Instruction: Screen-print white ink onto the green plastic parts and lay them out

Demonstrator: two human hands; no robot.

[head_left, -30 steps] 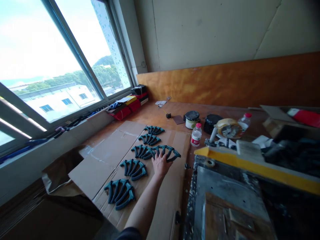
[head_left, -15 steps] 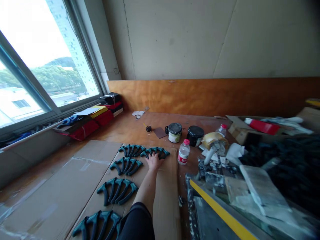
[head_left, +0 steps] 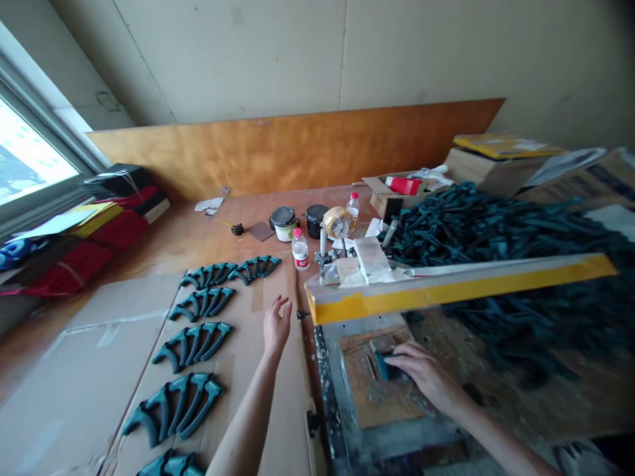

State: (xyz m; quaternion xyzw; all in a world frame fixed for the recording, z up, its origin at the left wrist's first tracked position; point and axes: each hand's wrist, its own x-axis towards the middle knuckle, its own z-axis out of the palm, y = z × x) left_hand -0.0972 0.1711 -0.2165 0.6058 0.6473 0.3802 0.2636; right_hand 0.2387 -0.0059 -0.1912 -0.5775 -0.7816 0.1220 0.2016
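The hands are well apart. The left hand [head_left: 278, 324] is empty, its fingers loosely curled above the cardboard [head_left: 289, 413]. The right hand [head_left: 421, 370] has its fingertips on a dark green piece [head_left: 382, 365] at the wooden block [head_left: 362, 396]; its thumb is not clearly visible, so whether the piece is gripped cannot be told. The block lies on a metal plate [head_left: 367, 441]. Left of the left hand, fan-shaped parts [head_left: 183, 400] lie in a column on the cardboard, the nearest cut off by the lower edge of view; the farthest row holds two parts end to end. Just beyond the block, a bar [head_left: 461, 289] with yellow tape runs across. Farther right is a heap [head_left: 461, 225] of dark green pieces. Beyond the cardboard stand a red-capped bottle [head_left: 300, 250], a pale jar [head_left: 284, 226] with a dark lid, and a black jar [head_left: 314, 221]. An orange-brown backboard [head_left: 297, 149] rises behind.
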